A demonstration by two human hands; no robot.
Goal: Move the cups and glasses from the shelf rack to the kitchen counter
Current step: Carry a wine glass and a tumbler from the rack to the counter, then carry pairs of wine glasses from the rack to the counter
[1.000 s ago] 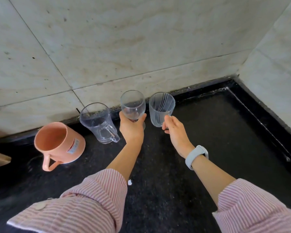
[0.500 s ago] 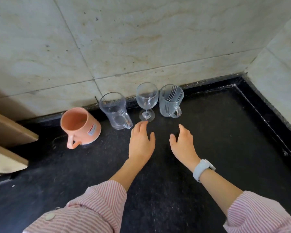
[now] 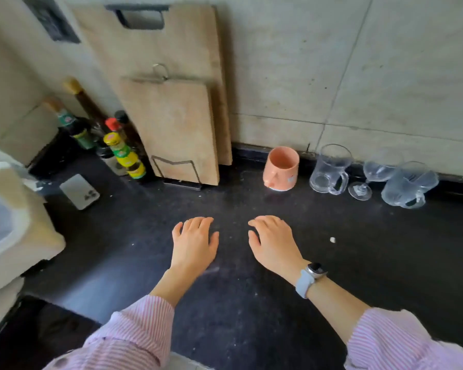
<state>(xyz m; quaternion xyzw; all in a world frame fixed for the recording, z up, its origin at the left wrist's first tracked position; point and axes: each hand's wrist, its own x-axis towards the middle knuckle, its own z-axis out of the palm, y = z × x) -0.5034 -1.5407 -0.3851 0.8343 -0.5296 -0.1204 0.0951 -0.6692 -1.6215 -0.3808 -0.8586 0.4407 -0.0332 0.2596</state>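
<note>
Along the wall on the black counter (image 3: 251, 303) stands a row of drinkware: a pink mug (image 3: 280, 168), a clear glass mug (image 3: 329, 169), a stemmed wine glass (image 3: 372, 173) and a striped glass mug (image 3: 409, 184). All are upright. My left hand (image 3: 194, 243) and my right hand (image 3: 274, 243) hover palm-down over the counter's middle, well in front of the row. Both hold nothing, and their fingers are spread. A pale watch sits on my right wrist.
Two wooden cutting boards (image 3: 171, 121) lean on the wall in a wire stand. Several sauce bottles (image 3: 123, 153) cluster left of them. A phone (image 3: 80, 192) lies on the counter, and a white appliance (image 3: 8, 225) fills the left edge. A small white crumb (image 3: 332, 239) lies at right.
Both hands let go of the wine glass and striped mug, then drew back toward me. The view swung left, bringing the cutting boards, bottles and appliance into sight.
</note>
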